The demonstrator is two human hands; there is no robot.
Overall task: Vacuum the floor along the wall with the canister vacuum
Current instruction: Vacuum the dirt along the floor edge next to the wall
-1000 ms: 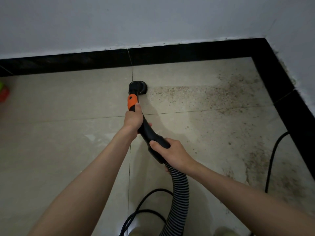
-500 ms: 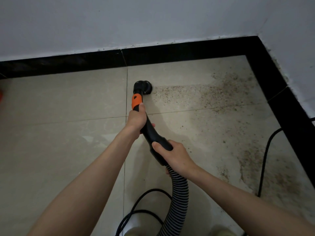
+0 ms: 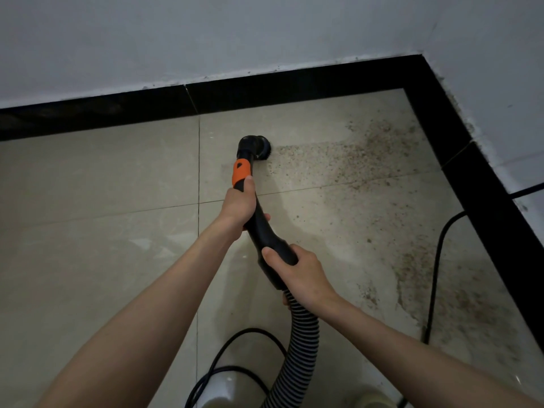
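A black vacuum wand (image 3: 262, 228) with an orange collar (image 3: 242, 172) ends in a round brush nozzle (image 3: 254, 147) that sits on the beige tile floor (image 3: 103, 187), at the left edge of a band of brown dirt (image 3: 347, 160). My left hand (image 3: 239, 206) grips the wand just below the orange collar. My right hand (image 3: 300, 275) grips the wand's lower end where the ribbed grey hose (image 3: 297, 348) joins it. The hose runs down out of the frame's bottom edge. The canister is not visible.
A black skirting (image 3: 294, 86) runs along the white wall (image 3: 206, 33) and turns at a corner at the upper right. More dirt (image 3: 459, 295) lies along the right skirting. A black cable (image 3: 435, 275) crosses the floor at right; another cable loop (image 3: 235, 348) lies near the hose.
The nozzle has moved to the right along the floor into the edge of the dirt band, both hands moving with it. The view has also turned right.
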